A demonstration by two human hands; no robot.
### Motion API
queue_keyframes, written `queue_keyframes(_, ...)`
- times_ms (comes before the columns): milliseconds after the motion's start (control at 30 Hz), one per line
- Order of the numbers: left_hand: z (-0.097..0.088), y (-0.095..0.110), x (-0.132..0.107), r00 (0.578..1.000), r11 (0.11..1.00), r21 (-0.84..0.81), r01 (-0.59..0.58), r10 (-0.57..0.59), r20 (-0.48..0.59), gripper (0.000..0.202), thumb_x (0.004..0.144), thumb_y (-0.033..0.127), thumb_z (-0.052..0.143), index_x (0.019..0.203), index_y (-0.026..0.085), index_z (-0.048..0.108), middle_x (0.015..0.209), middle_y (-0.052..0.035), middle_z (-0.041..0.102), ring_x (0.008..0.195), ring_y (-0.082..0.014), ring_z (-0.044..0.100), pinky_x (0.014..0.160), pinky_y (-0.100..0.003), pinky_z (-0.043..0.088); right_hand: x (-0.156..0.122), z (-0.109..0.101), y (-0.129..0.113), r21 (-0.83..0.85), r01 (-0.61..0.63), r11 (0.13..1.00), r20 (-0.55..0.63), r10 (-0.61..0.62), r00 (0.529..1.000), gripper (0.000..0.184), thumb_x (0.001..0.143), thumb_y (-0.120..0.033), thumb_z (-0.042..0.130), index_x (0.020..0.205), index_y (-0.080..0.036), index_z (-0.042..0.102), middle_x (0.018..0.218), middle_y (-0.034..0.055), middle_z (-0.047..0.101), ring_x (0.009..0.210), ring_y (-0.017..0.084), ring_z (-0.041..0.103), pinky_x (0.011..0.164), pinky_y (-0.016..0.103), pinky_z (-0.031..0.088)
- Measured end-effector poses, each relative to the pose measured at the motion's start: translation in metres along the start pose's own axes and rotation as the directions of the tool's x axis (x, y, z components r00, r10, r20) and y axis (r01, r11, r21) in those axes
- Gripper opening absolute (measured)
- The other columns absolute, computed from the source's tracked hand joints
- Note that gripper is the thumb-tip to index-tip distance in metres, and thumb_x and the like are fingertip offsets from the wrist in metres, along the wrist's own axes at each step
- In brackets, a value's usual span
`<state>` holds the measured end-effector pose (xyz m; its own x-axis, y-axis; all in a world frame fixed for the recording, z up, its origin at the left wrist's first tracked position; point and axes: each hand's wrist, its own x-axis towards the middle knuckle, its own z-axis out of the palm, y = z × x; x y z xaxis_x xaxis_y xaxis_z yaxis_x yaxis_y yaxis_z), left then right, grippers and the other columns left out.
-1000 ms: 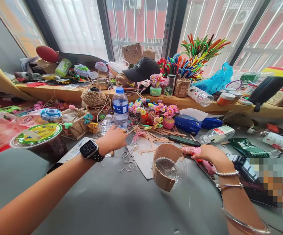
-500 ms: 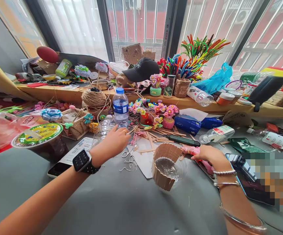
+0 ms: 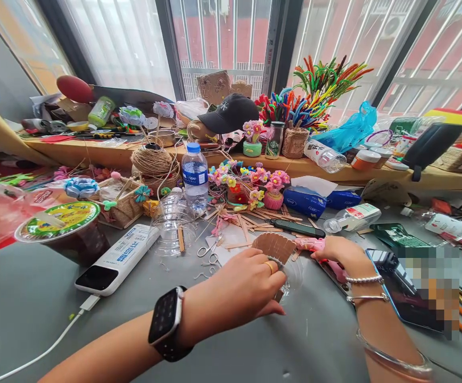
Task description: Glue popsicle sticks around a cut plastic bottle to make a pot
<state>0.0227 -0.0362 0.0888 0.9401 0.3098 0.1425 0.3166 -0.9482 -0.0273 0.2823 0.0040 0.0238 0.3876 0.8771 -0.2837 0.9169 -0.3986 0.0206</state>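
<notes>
My left hand (image 3: 241,290), with a smartwatch on the wrist, is closed round the near side of a clear plastic cup clad in wooden craft sticks (image 3: 275,249), which lies on the grey table (image 3: 175,340). My right hand (image 3: 340,254), with bracelets on the wrist, rests closed on a pink glue gun (image 3: 308,244) just right of the cup. Small scissors (image 3: 209,250) and loose wooden sticks (image 3: 250,219) lie behind the cup.
A cut clear bottle (image 3: 173,215), a water bottle (image 3: 195,173), a twine spool (image 3: 153,159), a white power bank (image 3: 115,260) with cable, a lidded cup (image 3: 57,221), craft flowers (image 3: 255,183), tissue packs (image 3: 306,202) and a phone (image 3: 406,287) crowd the table. The window ledge (image 3: 335,173) holds pipe cleaners (image 3: 314,96).
My left hand has drawn back from the sticks near the water bottle and come right and nearer, closing on the stick-clad cup. My right hand has stayed on the glue gun.
</notes>
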Motion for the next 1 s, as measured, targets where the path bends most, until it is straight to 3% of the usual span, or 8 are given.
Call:
queue_keyframes(100,0.014,0.002,0.006,1.0,1.0,0.006,0.02,-0.02,0.002,0.03,0.079,0.045,0.05,0.068,0.017,0.05,0.066,-0.0006,0.06,0.062,-0.0164,0.055,0.057,-0.028,0.038,-0.002,-0.004,-0.003,-0.003,-0.047,0.999,0.078,0.047,0.996,0.035,0.055,-0.041,0.063,0.08,-0.016,0.065,0.087,0.0121,0.066,0.076,0.025,0.062,0.053,0.028,0.041)
queue_keyframes(267,0.029,0.002,0.009,0.999,1.0,-0.005,0.03,-0.03,0.023,0.021,0.08,0.031,0.051,0.065,0.017,0.05,0.061,0.0012,0.06,0.056,-0.0143,0.056,0.049,-0.026,0.033,-0.003,-0.006,-0.009,-0.002,-0.097,0.995,0.108,0.096,0.989,0.037,0.055,-0.039,0.064,0.084,-0.016,0.063,0.093,0.0137,0.064,0.085,0.027,0.06,0.055,0.029,0.041)
queue_keyframes(500,0.021,0.002,0.002,0.999,1.0,-0.006,-0.015,0.015,0.041,0.021,0.083,0.031,0.049,0.068,0.017,0.049,0.062,0.001,0.06,0.055,-0.0145,0.055,0.047,-0.027,0.031,-0.001,-0.002,-0.006,0.026,-0.079,0.997,0.1,0.076,0.992,0.022,0.057,-0.026,0.055,0.075,-0.016,0.063,0.08,0.0118,0.065,0.074,0.024,0.061,0.051,0.027,0.039)
queue_keyframes(700,0.021,0.003,-0.011,1.0,1.0,-0.004,-0.001,0.001,-0.021,0.02,0.083,0.03,0.05,0.068,0.017,0.047,0.062,0.0019,0.057,0.055,-0.0139,0.053,0.048,-0.027,0.03,0.002,-0.004,0.005,0.06,-0.04,0.997,0.08,0.035,0.996,0.024,0.058,-0.032,0.053,0.074,-0.016,0.063,0.081,0.0105,0.065,0.073,0.023,0.061,0.051,0.026,0.038)
queue_keyframes(833,0.025,0.008,-0.017,1.0,0.997,0.068,0.02,-0.019,-0.02,0.018,0.079,0.029,0.055,0.068,0.017,0.047,0.06,0.0016,0.056,0.052,-0.0159,0.052,0.047,-0.029,0.03,0.0,-0.007,0.009,0.066,-0.085,0.994,0.075,0.08,0.994,0.028,0.061,-0.036,0.052,0.076,-0.015,0.063,0.086,0.0127,0.064,0.077,0.024,0.06,0.052,0.026,0.038)
queue_keyframes(1000,0.024,0.011,-0.02,0.999,0.998,0.04,0.052,-0.052,-0.007,0.019,0.078,0.029,0.056,0.067,0.017,0.046,0.06,0.0021,0.056,0.052,-0.0153,0.053,0.047,-0.028,0.031,-0.005,-0.011,0.006,0.061,-0.156,0.986,0.049,0.153,0.987,0.035,0.065,-0.039,0.05,0.086,-0.013,0.062,0.096,0.0164,0.063,0.085,0.027,0.059,0.052,0.028,0.038)
